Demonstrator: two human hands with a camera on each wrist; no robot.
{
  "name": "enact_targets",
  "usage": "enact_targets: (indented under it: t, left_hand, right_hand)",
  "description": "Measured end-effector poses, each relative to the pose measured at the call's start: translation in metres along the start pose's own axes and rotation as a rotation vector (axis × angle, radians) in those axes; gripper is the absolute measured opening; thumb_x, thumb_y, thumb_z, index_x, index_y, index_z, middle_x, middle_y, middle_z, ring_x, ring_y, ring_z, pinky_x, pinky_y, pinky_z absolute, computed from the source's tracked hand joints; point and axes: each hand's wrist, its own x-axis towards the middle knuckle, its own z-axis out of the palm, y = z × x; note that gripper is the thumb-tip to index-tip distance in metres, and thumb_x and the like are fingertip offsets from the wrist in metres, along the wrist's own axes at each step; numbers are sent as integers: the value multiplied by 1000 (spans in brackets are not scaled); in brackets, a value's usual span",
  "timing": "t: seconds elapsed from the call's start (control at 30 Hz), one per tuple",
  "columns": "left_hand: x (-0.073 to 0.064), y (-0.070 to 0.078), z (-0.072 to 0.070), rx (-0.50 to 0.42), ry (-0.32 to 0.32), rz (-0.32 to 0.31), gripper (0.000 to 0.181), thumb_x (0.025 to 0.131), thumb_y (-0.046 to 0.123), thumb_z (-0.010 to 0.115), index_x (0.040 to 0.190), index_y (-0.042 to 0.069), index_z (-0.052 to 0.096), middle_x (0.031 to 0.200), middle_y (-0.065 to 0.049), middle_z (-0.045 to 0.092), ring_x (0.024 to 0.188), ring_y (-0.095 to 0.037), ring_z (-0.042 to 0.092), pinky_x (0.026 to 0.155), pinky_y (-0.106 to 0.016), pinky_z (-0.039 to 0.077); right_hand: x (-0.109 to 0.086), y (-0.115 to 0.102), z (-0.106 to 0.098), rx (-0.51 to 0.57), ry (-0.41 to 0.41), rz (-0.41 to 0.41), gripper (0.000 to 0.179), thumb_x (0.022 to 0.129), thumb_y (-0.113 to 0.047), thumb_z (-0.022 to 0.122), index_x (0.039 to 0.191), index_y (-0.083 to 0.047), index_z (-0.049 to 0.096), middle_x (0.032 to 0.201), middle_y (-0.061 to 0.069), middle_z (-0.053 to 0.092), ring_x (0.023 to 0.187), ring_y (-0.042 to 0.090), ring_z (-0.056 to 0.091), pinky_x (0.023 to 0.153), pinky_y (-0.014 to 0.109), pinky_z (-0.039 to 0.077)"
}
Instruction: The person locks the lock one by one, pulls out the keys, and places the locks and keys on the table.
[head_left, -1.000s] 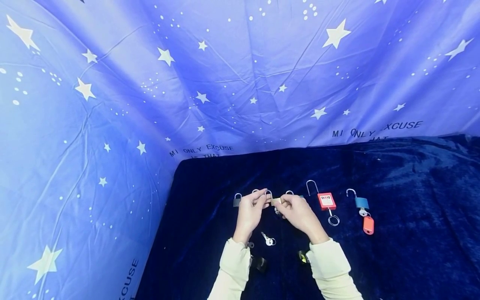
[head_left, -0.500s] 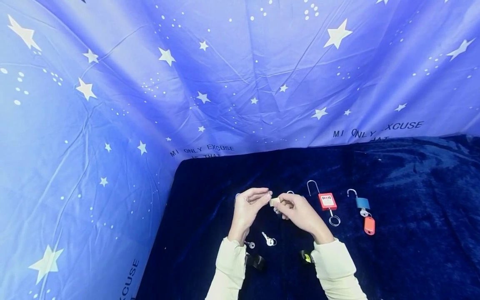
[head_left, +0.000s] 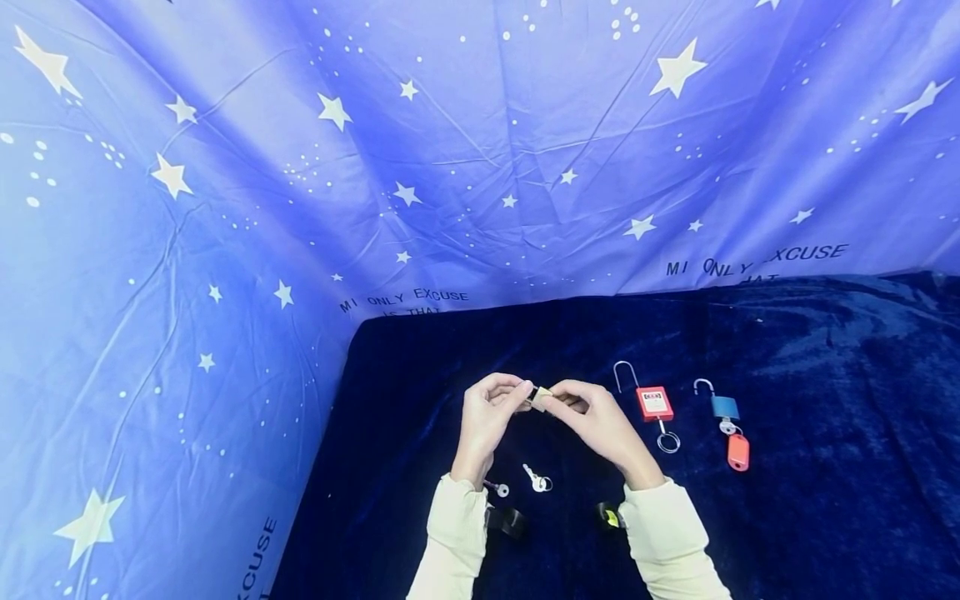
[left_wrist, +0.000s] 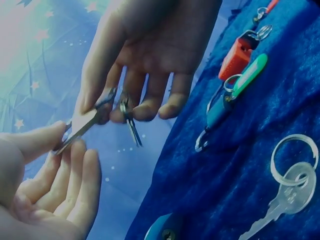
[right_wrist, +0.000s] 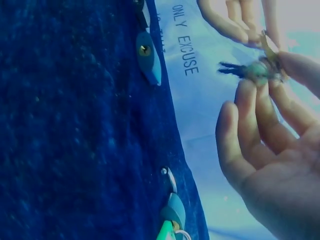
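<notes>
Between both hands, raised over the dark blue cloth, is a small brass padlock (head_left: 543, 397). My left hand (head_left: 483, 421) pinches one end of it between thumb and fingertips. From the other side, my right hand (head_left: 600, 421) grips its body with thumb and index finger. A bunch of small keys (left_wrist: 131, 125) dangles by the right fingers in the left wrist view. Those keys (right_wrist: 234, 70) look blurred in the right wrist view. The shackle is mostly hidden by the left fingers.
To the right lie a red padlock (head_left: 656, 403) with raised shackle and a blue padlock (head_left: 725, 407) with an orange tag (head_left: 738, 452). Loose keys (head_left: 537, 479) lie nearer. A teal padlock (left_wrist: 219, 111) carries a green tag (left_wrist: 250, 75). A starry curtain (head_left: 480, 167) hangs behind.
The padlock has tilted and shifted slightly left; its shackle, upright in view a second ago, is now covered. My left hand has moved left, and the padlocks behind the hands are now hidden.
</notes>
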Motion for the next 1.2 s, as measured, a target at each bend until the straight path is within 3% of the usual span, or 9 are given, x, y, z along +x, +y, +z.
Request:
enact_targets:
  t: [0.13, 0.3, 0.57, 0.67, 0.87, 1.0, 1.13, 1.2]
  left_hand:
    - [0, 1, -2, 1, -54, -8, 23, 90, 12, 73, 101, -8, 68, 84, -11, 74, 70, -17, 71, 75, -33, 62]
    - [-1, 0, -5, 28, -127, 9, 26, 95, 9, 67, 107, -13, 68, 93, -26, 73, 73, -18, 73, 76, -34, 62]
    - [-2, 1, -10, 150, -320, 42, 31, 101, 14, 57, 111, -15, 65, 95, -38, 67, 88, -51, 68, 78, -33, 62]
    - [-2, 2, -11, 242, -342, 64, 28, 102, 14, 55, 104, -12, 65, 91, -32, 69, 80, -45, 70, 71, -31, 62]
    - [-6, 4, -9, 480, -367, 139, 33, 107, 23, 45, 85, 4, 61, 70, -8, 67, 55, -15, 59, 53, -24, 53]
    - [-7, 3, -4, 586, -330, 205, 42, 109, 30, 38, 76, 9, 55, 58, 3, 54, 49, -5, 46, 48, -20, 41]
    - [-8, 2, 2, 741, -272, 290, 43, 109, 31, 35, 76, 9, 53, 59, 8, 45, 49, -3, 37, 46, -19, 31]
    - [-9, 2, 5, 813, -248, 325, 43, 109, 30, 35, 77, 8, 53, 60, 9, 42, 48, -3, 34, 45, -18, 28]
  right_hand:
    - [1, 1, -4, 59, 10, 20, 15, 95, -24, 68, 101, -10, 72, 96, 6, 72, 85, 31, 71, 75, 24, 56]
    - [1, 1, -6, 199, -17, 30, 21, 98, -19, 64, 106, 0, 69, 96, 19, 72, 82, 19, 71, 77, 28, 59]
    - [1, 2, -8, 317, 42, 70, 27, 97, -16, 64, 111, 7, 68, 96, 26, 71, 75, 14, 71, 76, 25, 59]
    - [1, 3, -9, 321, 55, 83, 27, 97, -15, 65, 110, 8, 68, 94, 27, 71, 74, 13, 71, 75, 25, 59]
    - [2, 3, -10, 337, 36, 110, 27, 96, -14, 66, 108, 10, 68, 88, 24, 71, 71, 11, 70, 72, 25, 59]
    - [1, 1, -11, 369, 28, 111, 28, 96, -15, 67, 108, 10, 69, 85, 16, 72, 70, 11, 69, 72, 25, 59]
    - [-1, 0, -15, 386, 31, 102, 27, 95, -12, 67, 108, 12, 69, 81, 2, 73, 70, 11, 69, 73, 24, 59]
    - [-2, 0, -17, 385, 27, 100, 26, 95, -11, 67, 107, 12, 69, 80, 2, 73, 69, 10, 69, 73, 24, 58]
